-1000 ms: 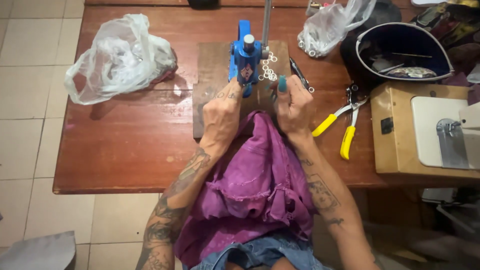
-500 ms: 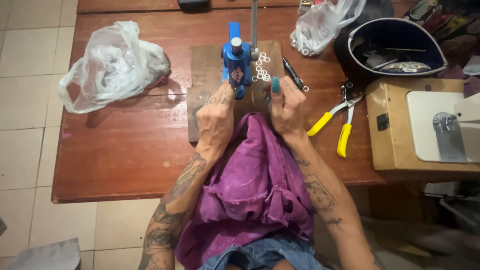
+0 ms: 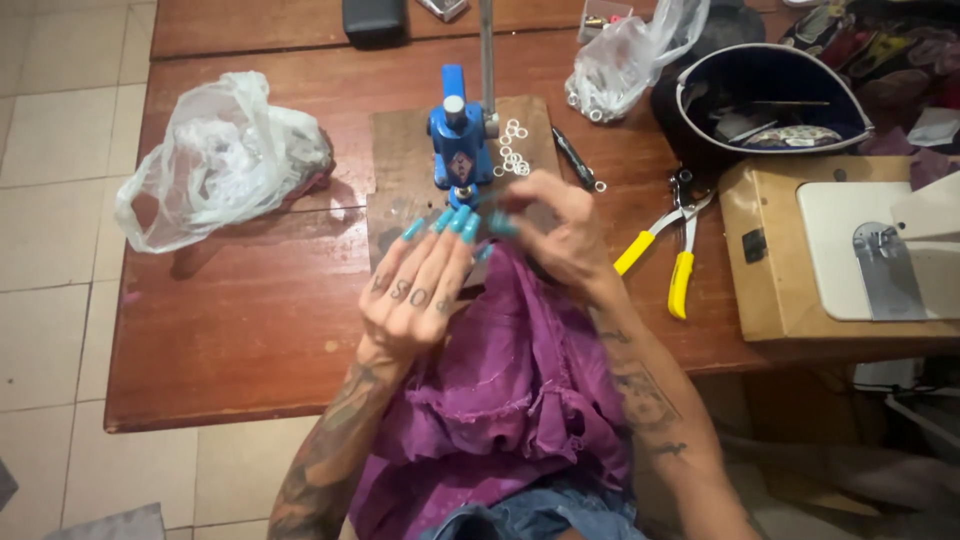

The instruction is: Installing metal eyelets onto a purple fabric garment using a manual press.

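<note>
Here the blue press stands upright on a wooden board on the brown table, and everything else sits around it. Just in front of the press base, the left hand lies flat on the purple cloth with its fingers stretched out and loose, the long teal nails pointing at the base; it grips nothing. The right hand is just to the right of the left one, fingers curled and pinched together over the cloth's top edge near the press base; whether it grasps the cloth or a small part I cannot tell, as the fingertips are blurred. The cloth runs from the board's near edge down over the table edge into the person's lap. A heap of small white rings lies on the board, right beside the press. Further right of the press lie yellow-handled pliers. A clear plastic bag sits well to the left of the press, and another bag of rings lies behind and to its right. A sewing machine stands at the far right.
</note>
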